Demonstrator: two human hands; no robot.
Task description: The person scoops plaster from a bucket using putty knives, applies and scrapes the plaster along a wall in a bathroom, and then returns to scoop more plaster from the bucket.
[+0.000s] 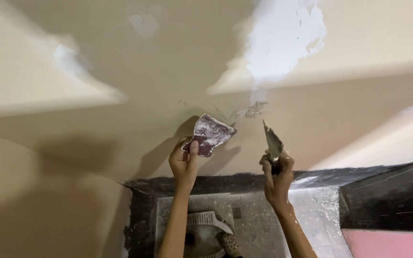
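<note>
1. Carefully keep the left hand [183, 162] pinching the dusty maroon sandpaper sheet [209, 134] by its lower corner, flat toward the cream wall [120, 119].
2. Hold the right hand [277, 172] wrapped tight round the handle of the putty knife [272, 142], blade tip up, just below the flaking patch [252, 111].
3. Work the blade at a shallow angle under loose flakes; probably still some lifting there, though blur hides the edges.
4. Feather toward the white filler patch [283, 38] above, without gouging.
</note>
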